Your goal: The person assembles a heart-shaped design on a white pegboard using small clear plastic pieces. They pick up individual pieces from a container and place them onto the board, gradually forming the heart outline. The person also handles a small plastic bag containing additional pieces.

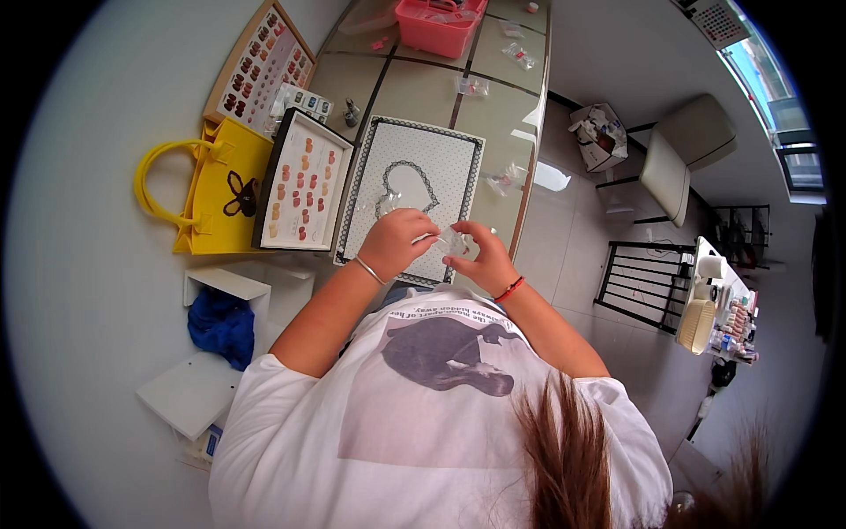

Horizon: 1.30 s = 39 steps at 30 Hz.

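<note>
A white, dotted mat [458,167] with a dark patterned border and a heart outline at its centre lies flat on the glossy tiled surface [414,93], and everything groups around it. At the mat's near edge both hands meet on one small clear plastic packet [447,240], thin and crinkly: the left hand [394,242], a slim metal bangle at its wrist, has its fingers curled together pinching the packet's left end, while the right hand [480,256], with a red cord bracelet, pinches the right end between thumb and fingertips. Just left of the mat sits one black-framed display board [302,183] carrying rows of small glossy oval nail tips in pinks and oranges; a second, wood-framed board [262,63] lies beyond it. Further left of the mat is one stiff yellow handbag [207,189] with rounded handles. Beyond the mat's far edge stands one pink plastic basket [438,25], and three more clear packets [472,85] lie scattered nearby.
</note>
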Motion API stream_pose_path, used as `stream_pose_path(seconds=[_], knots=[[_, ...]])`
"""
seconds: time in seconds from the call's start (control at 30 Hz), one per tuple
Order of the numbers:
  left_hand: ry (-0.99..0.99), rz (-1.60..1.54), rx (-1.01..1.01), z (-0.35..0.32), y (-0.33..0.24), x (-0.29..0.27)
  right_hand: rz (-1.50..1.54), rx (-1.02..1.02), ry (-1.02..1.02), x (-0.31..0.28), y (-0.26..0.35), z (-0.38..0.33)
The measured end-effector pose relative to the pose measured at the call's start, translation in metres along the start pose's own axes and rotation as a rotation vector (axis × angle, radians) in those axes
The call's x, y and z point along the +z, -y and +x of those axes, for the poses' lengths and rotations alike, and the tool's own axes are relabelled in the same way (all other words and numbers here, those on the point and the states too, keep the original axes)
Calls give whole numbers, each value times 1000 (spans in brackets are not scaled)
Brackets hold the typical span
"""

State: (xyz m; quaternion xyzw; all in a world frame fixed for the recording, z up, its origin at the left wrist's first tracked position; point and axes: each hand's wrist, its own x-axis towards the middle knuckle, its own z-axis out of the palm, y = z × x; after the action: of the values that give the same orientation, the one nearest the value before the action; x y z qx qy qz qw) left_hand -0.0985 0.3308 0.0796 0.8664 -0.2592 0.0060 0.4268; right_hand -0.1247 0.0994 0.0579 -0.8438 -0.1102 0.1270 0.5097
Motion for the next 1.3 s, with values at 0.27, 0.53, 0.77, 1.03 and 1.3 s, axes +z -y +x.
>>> stream_pose_path(seconds=[0.27,0.53,0.77,1.03,1.3], knots=[[31,-304,-389,-4,33,3,19,33,-26,-3,-1,-4],[-111,58,-712,-62,162,42,47,85,-27,-6,-2,-7],[-147,323,-675,-55,158,61,20,52,-45,-3,-4,-8],[-45,210,-697,-70,169,50,28,65,-48,-5,-4,-9],[-74,-390,-312,-20,36,22,-2,25,-31,-3,-3,-4]])
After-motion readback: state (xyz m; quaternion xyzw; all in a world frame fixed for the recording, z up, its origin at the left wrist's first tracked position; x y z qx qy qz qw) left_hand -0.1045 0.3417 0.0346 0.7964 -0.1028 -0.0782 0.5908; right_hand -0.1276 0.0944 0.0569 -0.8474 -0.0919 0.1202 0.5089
